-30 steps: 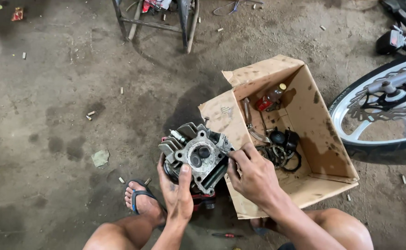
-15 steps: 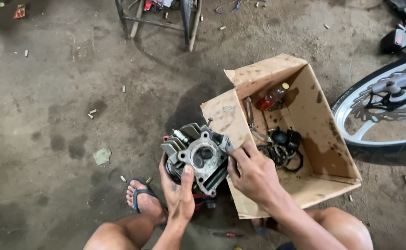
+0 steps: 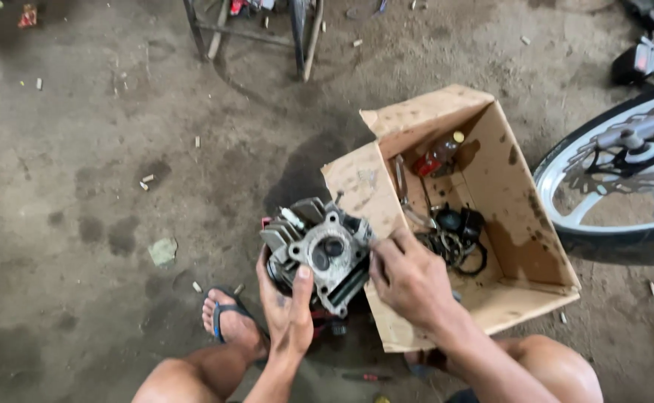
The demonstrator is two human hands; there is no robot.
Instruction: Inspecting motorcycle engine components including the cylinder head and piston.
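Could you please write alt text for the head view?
A squatting person's left hand holds a finned metal engine cylinder head over a stained concrete floor, the right hand at its edge. Beside it are an open cardboard box of parts and a motorcycle wheel.

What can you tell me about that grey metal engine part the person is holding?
The engine part is a chunky block of dull grey cast metal, grimy, with cooling fins on its left side and a flat face holding a dark round opening, turned up toward the camera. It is tilted, held above the stained concrete floor, beside the cardboard box. The left hand cups it from below, thumb on its face; the right hand touches its right edge.
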